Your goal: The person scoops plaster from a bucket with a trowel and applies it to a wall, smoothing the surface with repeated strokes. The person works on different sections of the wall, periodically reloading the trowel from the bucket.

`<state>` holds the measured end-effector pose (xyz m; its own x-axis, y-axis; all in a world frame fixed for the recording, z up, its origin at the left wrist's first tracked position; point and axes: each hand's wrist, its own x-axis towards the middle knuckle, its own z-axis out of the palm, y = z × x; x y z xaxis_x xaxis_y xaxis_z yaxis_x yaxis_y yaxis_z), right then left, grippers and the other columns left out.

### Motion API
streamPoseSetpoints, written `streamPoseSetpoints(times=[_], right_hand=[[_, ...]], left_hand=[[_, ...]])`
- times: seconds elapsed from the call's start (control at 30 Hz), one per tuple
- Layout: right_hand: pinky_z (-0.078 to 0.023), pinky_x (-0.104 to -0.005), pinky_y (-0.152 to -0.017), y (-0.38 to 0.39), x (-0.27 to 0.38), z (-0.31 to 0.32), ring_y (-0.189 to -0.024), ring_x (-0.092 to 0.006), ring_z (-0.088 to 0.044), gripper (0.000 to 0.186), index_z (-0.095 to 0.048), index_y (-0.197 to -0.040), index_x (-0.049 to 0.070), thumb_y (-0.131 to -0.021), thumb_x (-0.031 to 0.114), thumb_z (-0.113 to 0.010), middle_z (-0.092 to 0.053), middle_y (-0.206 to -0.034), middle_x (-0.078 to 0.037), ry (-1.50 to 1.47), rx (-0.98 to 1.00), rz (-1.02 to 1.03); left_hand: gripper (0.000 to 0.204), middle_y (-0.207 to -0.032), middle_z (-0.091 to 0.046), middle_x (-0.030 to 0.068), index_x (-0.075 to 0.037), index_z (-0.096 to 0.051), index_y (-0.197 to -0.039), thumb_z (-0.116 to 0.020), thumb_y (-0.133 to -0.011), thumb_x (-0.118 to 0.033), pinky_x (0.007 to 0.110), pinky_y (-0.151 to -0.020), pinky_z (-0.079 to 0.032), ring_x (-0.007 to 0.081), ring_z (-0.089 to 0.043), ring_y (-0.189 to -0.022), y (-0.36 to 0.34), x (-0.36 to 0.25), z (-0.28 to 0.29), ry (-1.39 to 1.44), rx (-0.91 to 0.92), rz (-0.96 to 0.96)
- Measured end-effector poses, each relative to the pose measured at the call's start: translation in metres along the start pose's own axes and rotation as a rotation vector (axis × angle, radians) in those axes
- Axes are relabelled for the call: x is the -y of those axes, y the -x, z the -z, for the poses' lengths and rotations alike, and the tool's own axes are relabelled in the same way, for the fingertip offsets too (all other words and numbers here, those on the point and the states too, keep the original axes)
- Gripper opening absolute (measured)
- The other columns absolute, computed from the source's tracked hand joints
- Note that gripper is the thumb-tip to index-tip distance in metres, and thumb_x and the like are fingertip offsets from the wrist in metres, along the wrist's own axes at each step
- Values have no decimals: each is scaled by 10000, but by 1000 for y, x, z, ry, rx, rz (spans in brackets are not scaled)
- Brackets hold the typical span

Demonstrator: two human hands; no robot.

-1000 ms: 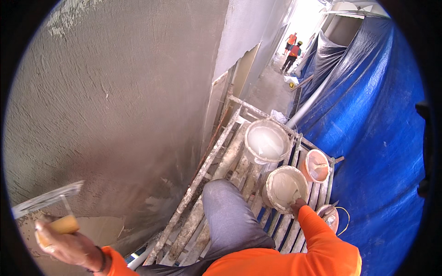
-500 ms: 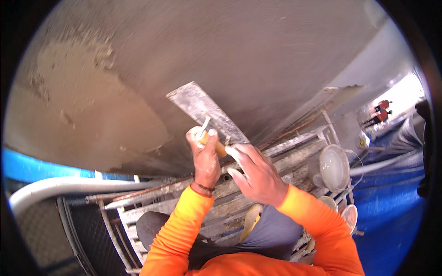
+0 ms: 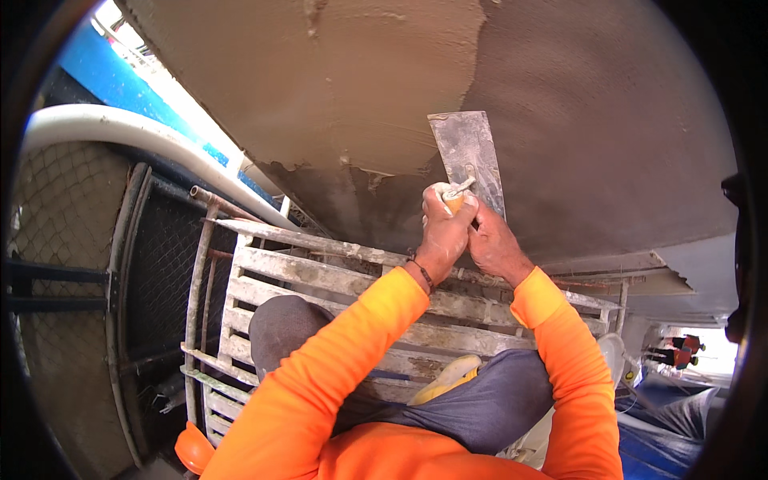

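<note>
A plastering trowel point(image 3: 470, 142) with a flat, stained steel blade and a yellowish handle lies against the wall point(image 3: 600, 120). My left hand point(image 3: 446, 238) is wrapped round its handle. Close beside it, my right hand point(image 3: 498, 246) is closed at the handle's other end, near the blade's lower edge; its fingertips are partly hidden. Left of the blade, a lighter patch of wet plaster point(image 3: 376, 96) covers the wall, with a ragged edge against the darker surface.
I am on a slatted scaffold platform point(image 3: 312, 274) with a tube frame point(image 3: 194, 304). A white pipe point(image 3: 120, 120) and mesh fence point(image 3: 60, 216) stand left. An orange helmet point(image 3: 194, 448) lies lower left. At right are a bucket point(image 3: 612, 356), blue sheeting point(image 3: 664, 436) and distant people point(image 3: 680, 352).
The view has swung left, bringing more of the plaster patch and fence into sight. The trowel now stands steeper, beside the patch's edge. My right hand has closed in against my left.
</note>
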<state>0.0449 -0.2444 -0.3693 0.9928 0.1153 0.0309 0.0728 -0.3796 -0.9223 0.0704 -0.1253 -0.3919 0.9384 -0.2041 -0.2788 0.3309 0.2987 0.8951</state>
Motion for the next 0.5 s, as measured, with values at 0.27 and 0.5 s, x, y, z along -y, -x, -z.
streamPoseSetpoints(times=[0.27,0.5], right_hand=[[-525,-417,-923,-60,-117,-99,-1073,-276,-653,399,-561,-1316,49,-1003,262,-685,-678,-1190,-146,-5,366,-465],[-519,-490,-956,-125,-224,-190,-1134,-374,-653,430,-545,-1380,71,-991,215,-658,-681,-1235,-204,739,245,-12]], left_hand=[[612,-1344,-531,145,28,-403,-1467,-699,-953,-125,361,-975,-496,199,-546,-1122,100,-50,68,-386,125,-297],[526,-1282,-598,162,46,-464,-1418,-681,-971,-127,368,-958,-519,216,-594,-1090,87,-81,89,-355,74,-300]])
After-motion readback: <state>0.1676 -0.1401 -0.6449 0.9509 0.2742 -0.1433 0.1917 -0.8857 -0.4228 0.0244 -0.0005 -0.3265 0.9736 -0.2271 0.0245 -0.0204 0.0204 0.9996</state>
